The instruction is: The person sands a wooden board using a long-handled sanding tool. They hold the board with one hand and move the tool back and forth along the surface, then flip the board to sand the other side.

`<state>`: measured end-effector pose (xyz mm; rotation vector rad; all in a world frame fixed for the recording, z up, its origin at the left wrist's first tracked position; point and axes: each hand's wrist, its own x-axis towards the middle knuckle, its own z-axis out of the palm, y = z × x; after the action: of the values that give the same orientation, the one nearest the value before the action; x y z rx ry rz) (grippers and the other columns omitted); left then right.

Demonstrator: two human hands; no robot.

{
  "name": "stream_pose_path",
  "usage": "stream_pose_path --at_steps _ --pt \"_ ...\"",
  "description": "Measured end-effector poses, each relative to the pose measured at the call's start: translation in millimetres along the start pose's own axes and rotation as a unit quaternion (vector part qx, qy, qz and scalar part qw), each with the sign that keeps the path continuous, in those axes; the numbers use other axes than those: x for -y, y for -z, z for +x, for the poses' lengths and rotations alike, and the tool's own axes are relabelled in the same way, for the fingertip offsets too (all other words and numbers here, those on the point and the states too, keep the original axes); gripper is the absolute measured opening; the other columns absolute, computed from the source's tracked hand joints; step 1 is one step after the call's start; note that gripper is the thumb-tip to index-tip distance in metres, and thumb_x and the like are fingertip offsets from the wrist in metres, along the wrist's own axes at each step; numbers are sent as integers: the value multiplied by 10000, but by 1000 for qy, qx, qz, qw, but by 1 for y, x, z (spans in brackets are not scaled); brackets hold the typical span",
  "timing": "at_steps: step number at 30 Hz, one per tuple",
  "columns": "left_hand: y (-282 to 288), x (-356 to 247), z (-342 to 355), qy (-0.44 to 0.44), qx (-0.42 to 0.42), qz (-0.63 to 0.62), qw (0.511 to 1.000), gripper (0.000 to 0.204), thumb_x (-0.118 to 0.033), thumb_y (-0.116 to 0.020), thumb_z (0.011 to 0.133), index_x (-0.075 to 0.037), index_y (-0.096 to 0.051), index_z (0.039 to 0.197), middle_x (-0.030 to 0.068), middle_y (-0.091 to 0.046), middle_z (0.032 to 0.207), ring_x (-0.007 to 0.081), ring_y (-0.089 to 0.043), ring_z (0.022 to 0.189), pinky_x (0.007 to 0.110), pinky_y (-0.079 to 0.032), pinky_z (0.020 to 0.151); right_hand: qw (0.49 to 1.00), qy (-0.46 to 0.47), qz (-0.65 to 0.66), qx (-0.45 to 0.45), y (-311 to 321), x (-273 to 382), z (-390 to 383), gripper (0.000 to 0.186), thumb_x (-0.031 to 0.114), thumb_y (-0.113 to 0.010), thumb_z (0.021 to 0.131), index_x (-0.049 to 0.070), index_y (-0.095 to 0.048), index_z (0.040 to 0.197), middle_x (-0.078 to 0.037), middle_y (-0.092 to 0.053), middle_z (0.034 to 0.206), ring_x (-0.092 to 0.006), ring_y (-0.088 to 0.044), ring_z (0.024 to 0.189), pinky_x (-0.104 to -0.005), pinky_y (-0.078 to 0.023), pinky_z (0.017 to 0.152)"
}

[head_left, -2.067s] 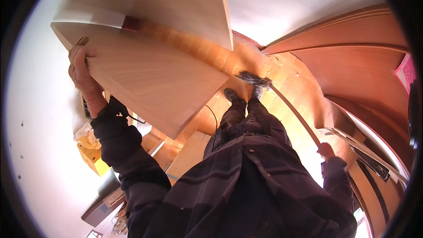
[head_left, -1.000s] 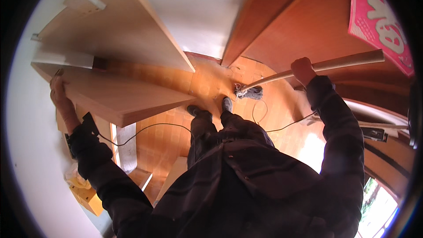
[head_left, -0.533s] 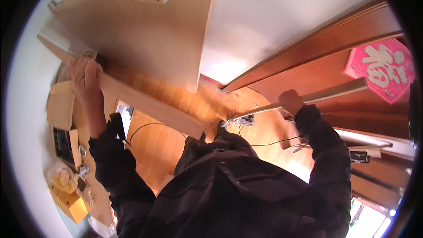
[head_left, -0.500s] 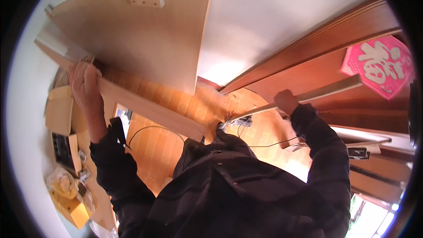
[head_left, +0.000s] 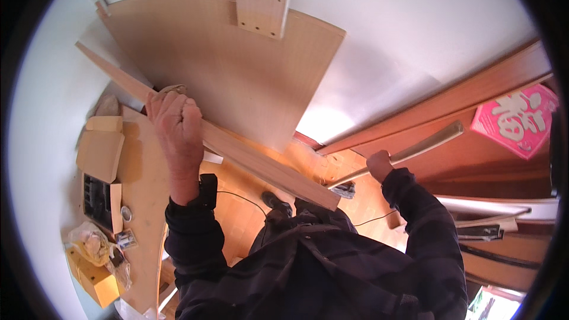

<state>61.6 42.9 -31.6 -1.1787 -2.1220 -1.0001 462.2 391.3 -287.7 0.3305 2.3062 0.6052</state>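
My left hand (head_left: pixel 176 121) is closed around a long, flat light-wood board (head_left: pixel 261 169). The board slants from the upper left down to the front of my body, its near end close to my waist. At the right, my right hand (head_left: pixel 380 165) grips a slim pale wooden strip (head_left: pixel 431 142). One end of the strip rises to the right past my fist; its lower part runs down toward the floor and passes behind the board's near end.
A large light-wood panel (head_left: pixel 237 53) with a small drilled block (head_left: pixel 262 12) stands ahead by the white wall. At the left, a table (head_left: pixel 145 201) carries an open cardboard box (head_left: pixel 101 157) and a yellow box (head_left: pixel 92 278). A pink sign (head_left: pixel 515 120) hangs on reddish-brown woodwork. A cable (head_left: pixel 246 197) trails across the floor.
My left hand has shifted right with the board, whose near end now covers the strip's lower end. My right hand keeps its grip. The whole view has turned, and more of the table shows.
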Motion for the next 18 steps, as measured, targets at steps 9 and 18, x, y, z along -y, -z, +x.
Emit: stream_pose_path --at_steps 9,18 --pt "4 -10 5 51 24 -19 998 222 -114 -548 886 18 -532 709 154 -619 855 347 -560 1007 479 -376 1044 998 23 -15 -54 -2 -21 24 177 183 -689 899 196 -810 1027 -25 -792 986 -229 -755 951 -441 -525 764" --pt "4 -7 3 27 56 7 998 265 -166 -512 924 -24 -508 701 125 -560 806 344 -532 951 441 -378 1002 975 91 22 -201 -5 -28 27 63 169 -702 802 174 -751 763 -55 -716 752 -231 -713 753 -433 -439 623"
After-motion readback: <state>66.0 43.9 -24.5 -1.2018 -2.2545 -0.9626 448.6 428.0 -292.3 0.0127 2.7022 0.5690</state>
